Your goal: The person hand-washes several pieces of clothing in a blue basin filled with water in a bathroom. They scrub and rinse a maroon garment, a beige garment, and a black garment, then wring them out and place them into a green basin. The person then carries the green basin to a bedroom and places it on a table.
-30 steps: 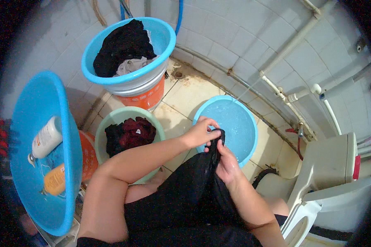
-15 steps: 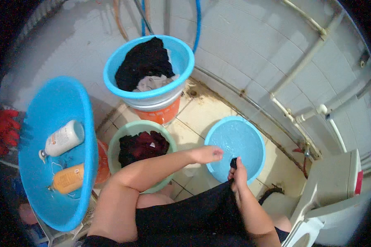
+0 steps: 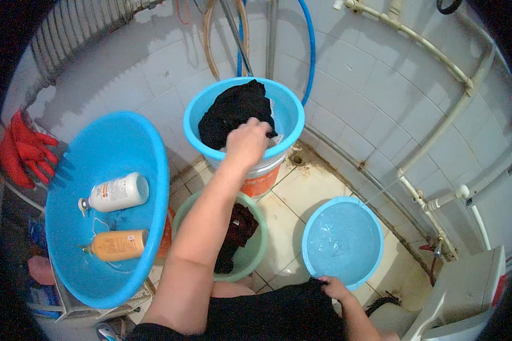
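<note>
My left hand (image 3: 247, 139) reaches into a round blue basin (image 3: 191, 124) at the far middle. Its fingers bend down at the edge of a black garment (image 3: 233, 111). The fingertips are hidden, and a little pale cloth shows beside them. My right hand (image 3: 335, 288) is closed on the edge of a black cloth (image 3: 267, 312) stretched across my lap. Just beyond that hand, a smaller blue basin (image 3: 342, 244) with water in it stands on the floor. Partly behind my left forearm, dark red and black clothes (image 3: 242, 224) lie in a pale green basin (image 3: 256, 256).
On the left a large blue tub (image 3: 108, 290) leans, holding a white pump bottle (image 3: 119, 192) and an orange one (image 3: 119, 245). Red gloves (image 3: 25, 150) hang beyond it. An orange-and-white bucket (image 3: 261, 181) supports the far basin. Pipes (image 3: 432, 45) line the tiled wall.
My left hand has moved from near the water basin up to the clothes in the far basin. My right hand keeps hold of the black cloth, lower in view. The view has shifted.
</note>
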A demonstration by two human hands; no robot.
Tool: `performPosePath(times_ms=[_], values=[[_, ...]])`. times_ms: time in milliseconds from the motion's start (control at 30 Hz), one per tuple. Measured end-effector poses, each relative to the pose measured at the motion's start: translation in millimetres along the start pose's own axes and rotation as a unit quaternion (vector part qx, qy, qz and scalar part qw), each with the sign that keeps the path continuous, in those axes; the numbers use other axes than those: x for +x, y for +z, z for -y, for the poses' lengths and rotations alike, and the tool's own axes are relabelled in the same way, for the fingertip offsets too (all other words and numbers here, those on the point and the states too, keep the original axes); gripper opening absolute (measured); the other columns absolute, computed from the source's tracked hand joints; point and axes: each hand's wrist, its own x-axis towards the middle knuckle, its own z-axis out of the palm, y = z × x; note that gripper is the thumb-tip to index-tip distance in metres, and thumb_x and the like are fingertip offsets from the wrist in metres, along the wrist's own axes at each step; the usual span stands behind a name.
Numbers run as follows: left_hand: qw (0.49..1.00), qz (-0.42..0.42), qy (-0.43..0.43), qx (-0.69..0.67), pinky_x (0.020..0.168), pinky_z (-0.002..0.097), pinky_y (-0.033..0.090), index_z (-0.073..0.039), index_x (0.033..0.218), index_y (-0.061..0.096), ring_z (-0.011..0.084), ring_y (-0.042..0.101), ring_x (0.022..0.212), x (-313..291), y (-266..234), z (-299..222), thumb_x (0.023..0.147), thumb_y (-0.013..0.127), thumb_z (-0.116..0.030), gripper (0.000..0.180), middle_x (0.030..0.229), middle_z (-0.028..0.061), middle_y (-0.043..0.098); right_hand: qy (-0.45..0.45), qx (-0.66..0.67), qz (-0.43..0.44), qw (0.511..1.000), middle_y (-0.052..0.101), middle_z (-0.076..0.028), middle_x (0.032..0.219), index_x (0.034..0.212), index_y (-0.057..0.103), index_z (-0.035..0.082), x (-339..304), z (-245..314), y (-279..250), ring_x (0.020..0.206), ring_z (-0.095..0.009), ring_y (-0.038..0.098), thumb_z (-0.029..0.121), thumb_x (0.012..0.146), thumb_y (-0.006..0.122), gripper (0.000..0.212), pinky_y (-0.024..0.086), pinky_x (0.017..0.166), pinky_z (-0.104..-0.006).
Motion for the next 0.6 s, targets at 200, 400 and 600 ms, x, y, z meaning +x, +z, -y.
performPosePath(times_ms=[200, 400, 600], values=[[0.968, 0.157, -0.057, 0.185, 0.078, 0.0372, 0.050, -0.009, 0.103, 0.062, 0.0283, 0.059, 0.100, 40.4, 26.4, 41.5, 0.083, 0.050, -0.015, 0.024, 0.109, 0.0130, 0.059, 0.014, -0.063, 0.013, 0.998, 0.062, -0.016, 0.102, 0.110, 0.059, 0.010, 2.3, -2.2, 1.0, 0.094, -0.031, 0.059, 0.016, 0.073, 0.062, 0.037, 0.045, 0.082, -0.0357], [0.862, -0.023, -0.165, -0.479, 0.063, 0.0332, 0.049, -0.007, 0.076, 0.056, 0.0193, 0.059, 0.071, 67.5, -2.5, 28.7, 0.077, 0.054, -0.009, 0.003, 0.076, 0.0065, 0.058, 0.006, -0.005, -0.062, 0.998, 0.062, -0.018, 0.101, 0.110, 0.057, 0.004, -3.8, 3.0, -22.3, 0.093, -0.029, 0.059, 0.020, 0.073, 0.067, 0.041, 0.045, 0.081, -0.0357], [0.590, -0.005, -0.008, -0.807, 0.062, 0.0349, 0.051, -0.001, 0.081, 0.052, 0.0203, 0.058, 0.069, 69.5, -125.1, -63.8, 0.075, 0.051, -0.009, 0.009, 0.076, 0.0081, 0.057, 0.023, 0.081, -0.075, 0.994, 0.059, -0.018, 0.109, 0.115, 0.053, 0.003, 4.4, -3.7, -36.1, 0.098, -0.030, 0.057, 0.030, 0.076, 0.067, 0.049, 0.044, 0.084, -0.0378]])
